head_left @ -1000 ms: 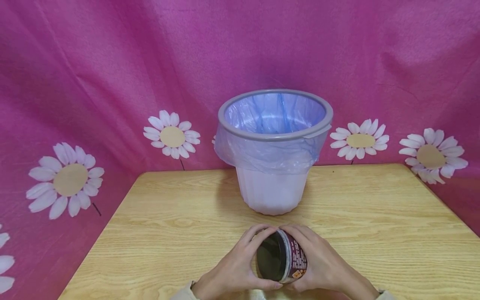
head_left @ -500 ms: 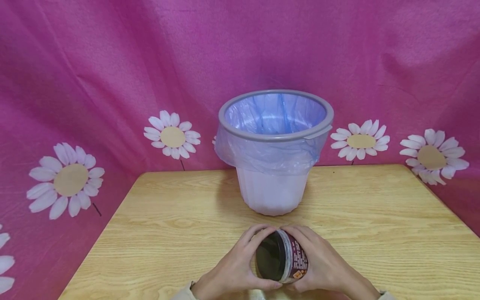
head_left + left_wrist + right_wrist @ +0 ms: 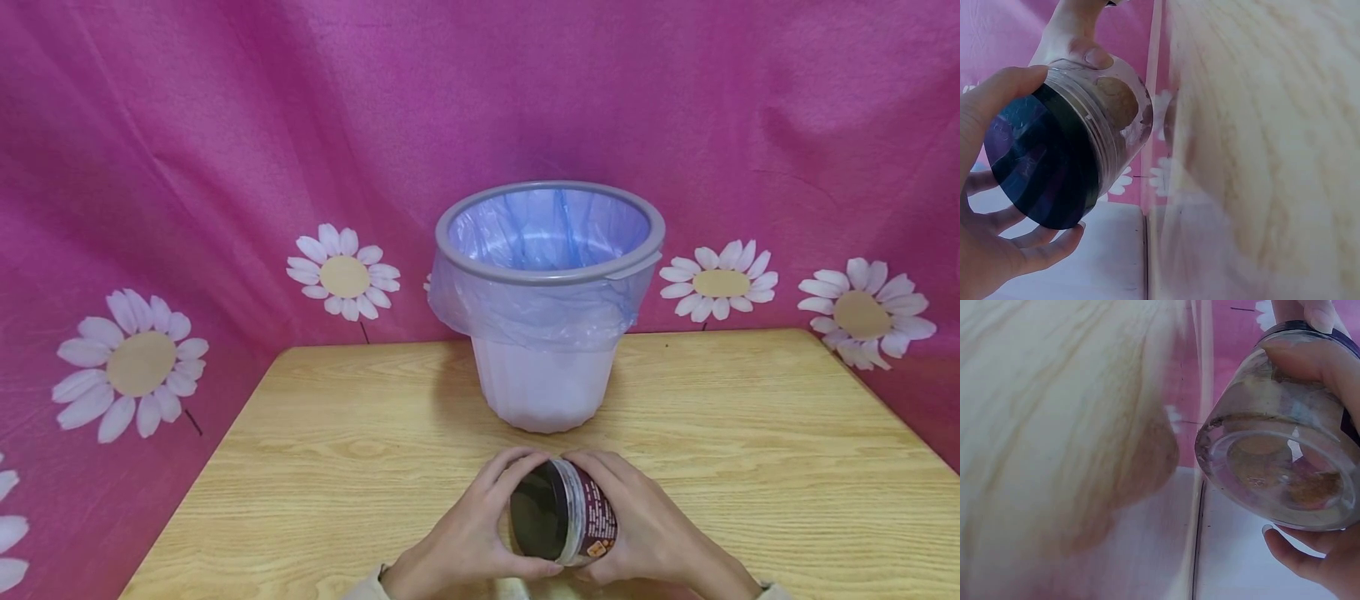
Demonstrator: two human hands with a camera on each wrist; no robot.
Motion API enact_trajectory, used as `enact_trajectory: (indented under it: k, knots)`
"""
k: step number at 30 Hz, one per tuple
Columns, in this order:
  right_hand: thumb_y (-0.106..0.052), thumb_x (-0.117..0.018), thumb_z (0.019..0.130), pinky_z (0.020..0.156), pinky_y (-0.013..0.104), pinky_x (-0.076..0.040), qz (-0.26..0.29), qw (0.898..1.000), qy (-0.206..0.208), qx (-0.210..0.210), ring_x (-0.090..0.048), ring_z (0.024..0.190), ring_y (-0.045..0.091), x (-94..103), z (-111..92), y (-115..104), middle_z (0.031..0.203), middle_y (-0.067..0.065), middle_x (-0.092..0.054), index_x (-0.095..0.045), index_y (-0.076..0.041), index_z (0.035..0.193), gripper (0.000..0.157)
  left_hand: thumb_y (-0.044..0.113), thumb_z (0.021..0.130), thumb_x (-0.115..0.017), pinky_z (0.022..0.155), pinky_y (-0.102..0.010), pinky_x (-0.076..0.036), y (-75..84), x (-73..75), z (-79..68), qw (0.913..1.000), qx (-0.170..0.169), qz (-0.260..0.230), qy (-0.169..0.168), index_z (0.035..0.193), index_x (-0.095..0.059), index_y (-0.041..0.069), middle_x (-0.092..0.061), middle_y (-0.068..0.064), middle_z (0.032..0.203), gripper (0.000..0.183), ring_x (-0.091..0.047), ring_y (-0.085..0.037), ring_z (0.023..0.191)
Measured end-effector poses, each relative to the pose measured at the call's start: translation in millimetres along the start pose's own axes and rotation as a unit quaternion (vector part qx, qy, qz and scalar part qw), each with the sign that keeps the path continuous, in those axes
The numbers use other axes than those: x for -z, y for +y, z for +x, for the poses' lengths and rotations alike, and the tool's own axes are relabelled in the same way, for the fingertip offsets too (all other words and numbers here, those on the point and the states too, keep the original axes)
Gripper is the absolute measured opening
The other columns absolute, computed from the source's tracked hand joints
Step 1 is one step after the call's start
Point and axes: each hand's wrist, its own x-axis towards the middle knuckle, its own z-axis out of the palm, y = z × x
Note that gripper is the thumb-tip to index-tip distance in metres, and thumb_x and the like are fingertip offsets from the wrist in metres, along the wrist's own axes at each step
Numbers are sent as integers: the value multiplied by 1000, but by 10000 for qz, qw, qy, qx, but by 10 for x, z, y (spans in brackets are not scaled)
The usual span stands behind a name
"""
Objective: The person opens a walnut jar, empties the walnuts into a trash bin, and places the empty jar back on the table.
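A clear jar (image 3: 598, 512) with a dark printed label and a black lid (image 3: 538, 512) is held tilted on its side, just above the near part of the table. My left hand (image 3: 472, 525) grips the lid, fingers and thumb spread round its rim. Around the labelled body curls my right hand (image 3: 648, 525). The left wrist view shows the threaded clear neck (image 3: 1091, 122) between lid and body. Brownish residue clings inside the jar bottom (image 3: 1272, 465) in the right wrist view.
Behind the hands, a white bin (image 3: 546, 383) with a grey rim and a blue plastic liner (image 3: 525, 308) stands on the wooden table (image 3: 337, 442). A pink curtain (image 3: 480, 92) with daisies hangs at the back and sides.
The lid has shifted slightly left from the label, and a wider band of the clear neck shows. Both hands keep nearly the same places.
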Motion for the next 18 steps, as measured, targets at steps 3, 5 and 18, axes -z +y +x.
enact_trajectory:
  k: [3,5,18]
  knots:
    - [-46,-93,32,85,36,-53,2,10000,-11,-44,-54,107,10,2,-2,2,122,-7,-55,-54,-10,129,110,42,66,-87,103,-38,-42,-1,6,-1,10000,28,25,32,148,-33,25,-36,-4,146,100,-41,-17,129]
    - [-46,-93,32,85,37,-53,9,10000,-12,-45,-54,107,10,1,-2,3,122,-7,-55,-54,-9,129,111,43,66,-87,102,-38,-42,-1,12,1,9999,1,96,80,148,-32,26,-36,-4,145,100,-41,-17,128]
    - [-47,-93,32,85,37,-53,36,10000,26,21,-55,107,11,-5,-1,7,123,-7,-55,-54,-9,129,111,42,66,-87,103,-36,-42,-4,23,2,9999,-18,6,110,147,-32,28,-36,-1,145,99,-43,-16,127]
